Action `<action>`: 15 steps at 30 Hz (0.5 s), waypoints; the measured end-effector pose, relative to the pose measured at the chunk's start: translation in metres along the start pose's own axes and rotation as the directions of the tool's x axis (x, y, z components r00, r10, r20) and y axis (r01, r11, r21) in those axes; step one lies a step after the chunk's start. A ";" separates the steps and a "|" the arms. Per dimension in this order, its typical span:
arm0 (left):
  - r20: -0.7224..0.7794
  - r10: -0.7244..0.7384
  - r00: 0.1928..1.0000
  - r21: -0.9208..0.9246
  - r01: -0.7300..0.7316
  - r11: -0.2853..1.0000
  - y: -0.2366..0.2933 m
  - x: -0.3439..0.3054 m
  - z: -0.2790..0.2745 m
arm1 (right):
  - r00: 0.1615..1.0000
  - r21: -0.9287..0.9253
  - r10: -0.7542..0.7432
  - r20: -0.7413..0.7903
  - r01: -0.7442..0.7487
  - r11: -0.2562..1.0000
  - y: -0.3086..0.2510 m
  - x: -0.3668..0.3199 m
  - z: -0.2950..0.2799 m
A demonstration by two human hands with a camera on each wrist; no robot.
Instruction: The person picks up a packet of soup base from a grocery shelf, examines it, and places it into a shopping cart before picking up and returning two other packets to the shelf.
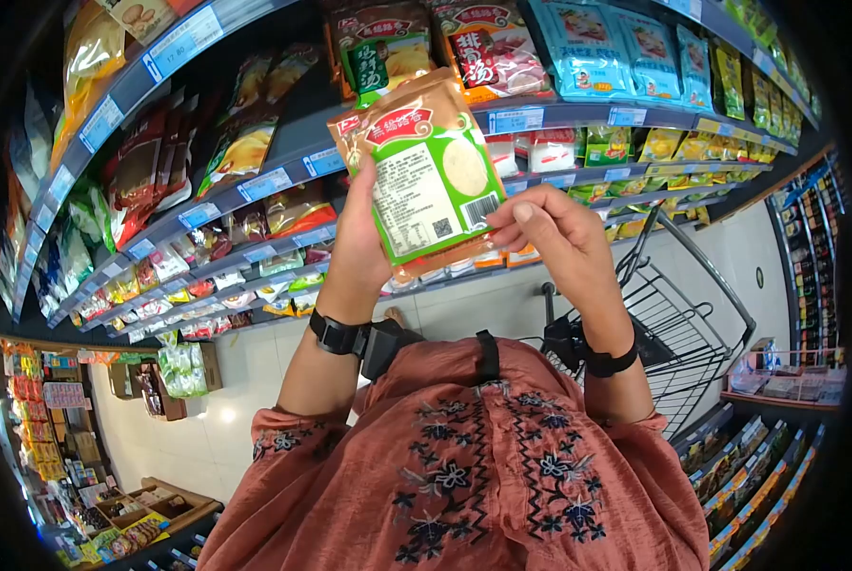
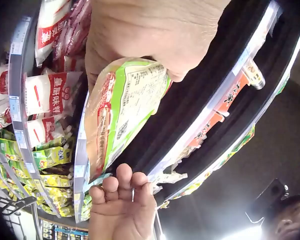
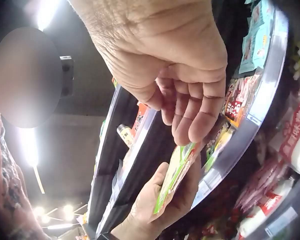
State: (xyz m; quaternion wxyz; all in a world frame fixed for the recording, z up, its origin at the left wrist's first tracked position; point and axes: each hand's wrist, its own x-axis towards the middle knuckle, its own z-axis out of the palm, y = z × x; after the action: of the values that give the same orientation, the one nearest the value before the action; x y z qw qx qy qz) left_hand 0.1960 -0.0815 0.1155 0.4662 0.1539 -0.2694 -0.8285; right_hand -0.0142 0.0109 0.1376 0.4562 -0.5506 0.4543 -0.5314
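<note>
A flat packet [image 1: 435,181] with a brown top, green panel, printed label and barcode is held up in front of the shelves, its text side towards the head view. The left hand [image 1: 361,233] grips its left edge, thumb on the printed face. At its lower right corner is the right hand [image 1: 564,243], fingers bent, fingertips at or near the edge; contact is unclear. In the left wrist view the packet [image 2: 125,110] slants below the left hand [image 2: 155,37]. The right wrist view shows the packet [image 3: 175,177] nearly edge-on, under the right hand's [image 3: 165,65] fingertips.
Curved shelves [image 1: 531,118] of bagged goods run across the front and left. A wire shopping cart [image 1: 678,324] stands at the right on the tiled floor [image 1: 193,423]. Low display racks [image 1: 754,476] are at the lower right, and boxed goods [image 1: 150,504] at the lower left.
</note>
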 end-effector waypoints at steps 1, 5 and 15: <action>-0.009 0.003 1.000 0.006 -0.003 1.000 0.000 0.000 -0.001 | 1.000 -0.003 -0.002 0.003 0.002 1.000 0.000 0.001 -0.001; -0.034 0.017 0.999 0.017 -0.017 1.000 -0.001 0.002 0.000 | 1.000 -0.004 -0.003 0.005 0.003 1.000 0.000 0.003 0.000; -0.082 -0.011 0.997 0.120 0.021 0.993 0.000 0.001 0.004 | 0.988 -0.099 -0.155 0.012 0.156 0.983 0.015 0.017 0.012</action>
State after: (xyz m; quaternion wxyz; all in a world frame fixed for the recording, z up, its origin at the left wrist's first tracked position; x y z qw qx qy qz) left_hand 0.1933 -0.0813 0.1181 0.4600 0.2176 -0.2985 -0.8074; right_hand -0.0017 -0.0080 0.1255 0.3862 -0.6074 0.4349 -0.5411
